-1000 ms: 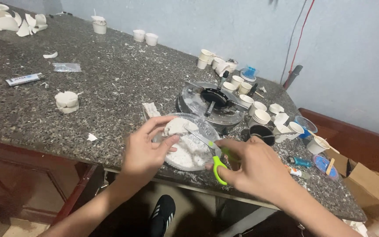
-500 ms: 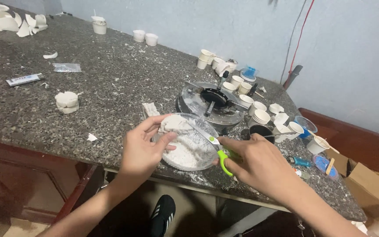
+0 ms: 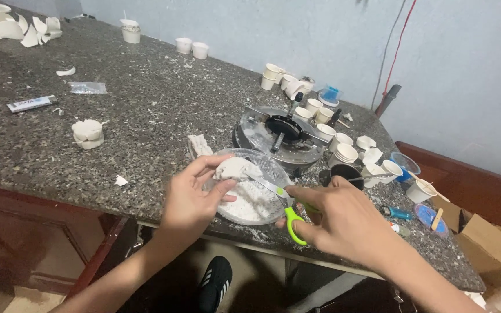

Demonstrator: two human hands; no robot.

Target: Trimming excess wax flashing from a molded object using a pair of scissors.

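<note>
At lower centre of the frame the left hand (image 3: pixel 191 200) pinches a white lump (image 3: pixel 234 169) over the clear bowl (image 3: pixel 265 164) at the worktop (image 3: pixel 146 116) edge, while the right hand (image 3: pixel 337 223), just right, grips green-handled scissors (image 3: pixel 282 200) whose blades point at the lump.

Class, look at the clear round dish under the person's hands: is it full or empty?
Partly full: white powder covers the bottom of the clear dish, while a white lump sits at its far rim.

White plaster lump (image 3: pixel 234 169) over powder-filled clear bowl (image 3: pixel 265 217), green-handled scissors (image 3: pixel 285 206) touching.
</note>
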